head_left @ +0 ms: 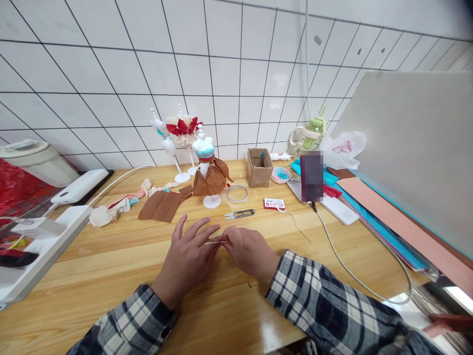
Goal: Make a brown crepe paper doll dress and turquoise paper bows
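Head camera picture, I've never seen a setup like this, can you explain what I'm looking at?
There's no machine here: these are a person's own bare hands, seen from a camera worn on the head, looking forward and down. The right hand pinches a thin pale strand, too fine to identify; the left hand is close beside it, but its grip is partly hidden. On the wooden table beyond them lie small snips and brown cloth. Further back stand a small brown-skirted figure and an open cardboard box.
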The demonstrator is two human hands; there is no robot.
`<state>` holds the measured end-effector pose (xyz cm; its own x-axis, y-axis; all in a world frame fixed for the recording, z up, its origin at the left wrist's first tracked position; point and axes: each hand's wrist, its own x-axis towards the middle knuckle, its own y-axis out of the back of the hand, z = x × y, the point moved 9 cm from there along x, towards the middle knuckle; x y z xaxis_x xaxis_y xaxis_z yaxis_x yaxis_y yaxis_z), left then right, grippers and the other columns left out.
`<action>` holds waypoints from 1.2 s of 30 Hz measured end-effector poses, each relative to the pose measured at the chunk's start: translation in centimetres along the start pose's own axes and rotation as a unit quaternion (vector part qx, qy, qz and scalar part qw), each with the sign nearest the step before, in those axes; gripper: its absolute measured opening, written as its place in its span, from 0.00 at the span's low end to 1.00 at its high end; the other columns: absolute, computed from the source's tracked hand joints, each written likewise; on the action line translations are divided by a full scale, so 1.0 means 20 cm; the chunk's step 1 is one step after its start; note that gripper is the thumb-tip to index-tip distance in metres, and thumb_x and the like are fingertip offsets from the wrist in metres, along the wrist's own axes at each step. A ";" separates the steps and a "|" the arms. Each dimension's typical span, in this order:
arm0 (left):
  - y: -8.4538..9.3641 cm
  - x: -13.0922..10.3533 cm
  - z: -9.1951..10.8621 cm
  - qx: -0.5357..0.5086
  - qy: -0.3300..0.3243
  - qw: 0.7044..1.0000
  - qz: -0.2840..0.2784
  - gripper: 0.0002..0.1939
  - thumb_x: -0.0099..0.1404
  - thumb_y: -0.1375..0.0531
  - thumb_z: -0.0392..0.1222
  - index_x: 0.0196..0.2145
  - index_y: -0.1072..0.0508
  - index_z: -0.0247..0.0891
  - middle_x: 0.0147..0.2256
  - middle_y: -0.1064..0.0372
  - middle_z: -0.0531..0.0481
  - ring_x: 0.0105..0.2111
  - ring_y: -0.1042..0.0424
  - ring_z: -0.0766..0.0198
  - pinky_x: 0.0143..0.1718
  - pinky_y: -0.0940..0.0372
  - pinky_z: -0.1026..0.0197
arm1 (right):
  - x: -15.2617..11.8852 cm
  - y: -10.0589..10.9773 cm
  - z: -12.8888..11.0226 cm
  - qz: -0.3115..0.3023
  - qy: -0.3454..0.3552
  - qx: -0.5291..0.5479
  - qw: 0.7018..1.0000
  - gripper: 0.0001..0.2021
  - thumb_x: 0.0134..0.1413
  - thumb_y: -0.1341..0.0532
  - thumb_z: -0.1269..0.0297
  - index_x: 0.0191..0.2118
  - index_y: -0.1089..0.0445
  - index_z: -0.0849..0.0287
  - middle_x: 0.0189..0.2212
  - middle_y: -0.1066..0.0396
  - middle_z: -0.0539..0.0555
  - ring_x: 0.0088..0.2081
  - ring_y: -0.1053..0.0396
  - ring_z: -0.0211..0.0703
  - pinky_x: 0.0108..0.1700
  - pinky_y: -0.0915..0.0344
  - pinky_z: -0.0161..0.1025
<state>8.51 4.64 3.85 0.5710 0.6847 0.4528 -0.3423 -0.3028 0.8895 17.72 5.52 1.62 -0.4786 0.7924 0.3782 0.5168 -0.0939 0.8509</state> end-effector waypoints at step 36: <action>-0.19 -0.09 -0.27 -0.377 0.359 0.853 -0.025 0.11 0.57 0.39 0.49 0.27 0.21 0.40 0.35 0.21 0.47 0.37 0.25 0.52 0.43 0.34 0.55 | -0.02 -0.22 0.19 -0.005 -0.288 0.499 0.818 0.16 0.47 0.37 0.53 0.23 0.39 0.60 0.23 0.29 0.51 0.22 0.39 0.33 0.25 0.45 0.32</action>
<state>4.76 8.19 -0.62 0.0863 0.9961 0.0200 -0.8685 0.0653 0.4914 18.30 7.98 -3.70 -0.2215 0.9695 -0.1052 0.9740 0.2251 0.0241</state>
